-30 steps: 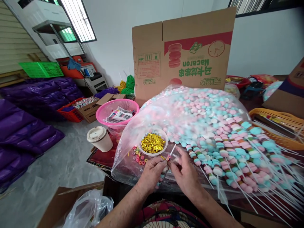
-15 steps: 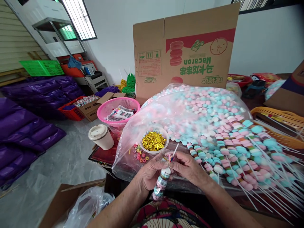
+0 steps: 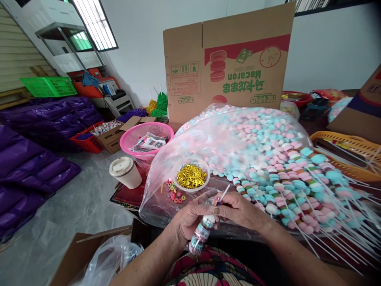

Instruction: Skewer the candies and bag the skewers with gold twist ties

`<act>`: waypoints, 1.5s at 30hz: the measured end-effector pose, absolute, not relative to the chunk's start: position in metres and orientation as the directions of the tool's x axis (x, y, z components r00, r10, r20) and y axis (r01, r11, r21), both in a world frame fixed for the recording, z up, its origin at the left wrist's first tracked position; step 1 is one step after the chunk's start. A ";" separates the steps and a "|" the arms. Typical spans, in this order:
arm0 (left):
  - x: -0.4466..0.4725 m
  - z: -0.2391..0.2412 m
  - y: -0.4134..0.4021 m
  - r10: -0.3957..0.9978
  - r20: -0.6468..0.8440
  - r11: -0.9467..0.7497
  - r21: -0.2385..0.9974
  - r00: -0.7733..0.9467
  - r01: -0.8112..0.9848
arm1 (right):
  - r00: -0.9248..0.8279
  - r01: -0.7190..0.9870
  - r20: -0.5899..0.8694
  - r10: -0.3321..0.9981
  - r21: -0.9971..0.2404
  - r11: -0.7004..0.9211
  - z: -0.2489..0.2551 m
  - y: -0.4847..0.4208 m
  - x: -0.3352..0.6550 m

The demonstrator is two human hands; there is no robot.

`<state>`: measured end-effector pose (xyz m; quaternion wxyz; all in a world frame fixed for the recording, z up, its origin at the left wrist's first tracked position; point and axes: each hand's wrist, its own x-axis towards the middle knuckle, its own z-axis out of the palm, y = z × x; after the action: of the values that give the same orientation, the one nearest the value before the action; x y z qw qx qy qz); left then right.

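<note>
My left hand [image 3: 189,217] is wrapped round a wrapped candy skewer [image 3: 201,234] of pink, white and blue discs, its lower end pointing toward my lap. My right hand [image 3: 238,208] pinches the top of the wrapper where the white stick [image 3: 224,192] pokes out. Just beyond my hands stands a small white bowl [image 3: 192,177] of gold twist ties, with several small coloured candy rings [image 3: 175,194] beside it. Both rest on a large clear bag [image 3: 238,135] of pink and blue candy discs. A heap of finished skewers [image 3: 300,190] lies to the right.
A tall Macaron cardboard box [image 3: 229,63] stands behind the bag. A lidded paper cup [image 3: 125,171] and a pink basket [image 3: 145,137] sit at the left. An orange basket [image 3: 348,153] is at the right. Purple bags [image 3: 38,143] cover the floor left; a plastic-lined carton [image 3: 98,258] is below.
The skewer came down from level with the bowl toward my lap and now hangs below my left hand. My right hand closed in on its top.
</note>
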<state>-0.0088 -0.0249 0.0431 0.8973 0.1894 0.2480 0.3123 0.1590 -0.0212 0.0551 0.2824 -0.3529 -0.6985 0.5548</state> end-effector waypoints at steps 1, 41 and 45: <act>-0.008 0.043 -0.024 0.682 -0.350 0.715 0.503 0.642 -0.485 | -0.537 0.233 0.022 0.843 -0.957 0.173 0.054 -0.021 0.157; 0.003 0.085 -0.004 0.576 -0.276 0.450 0.893 0.769 -0.017 | 0.108 0.378 0.302 0.947 -0.894 0.242 0.065 -0.049 0.168; 0.024 0.077 -0.008 0.852 -0.151 0.337 0.890 0.502 -0.305 | 0.068 0.003 -0.017 0.998 -1.000 -0.017 0.065 -0.046 0.151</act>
<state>0.0243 -0.0079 0.0768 0.7531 0.4287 0.3186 0.3840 0.1508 -0.0456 0.0655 0.5116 -0.5218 -0.4794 0.4860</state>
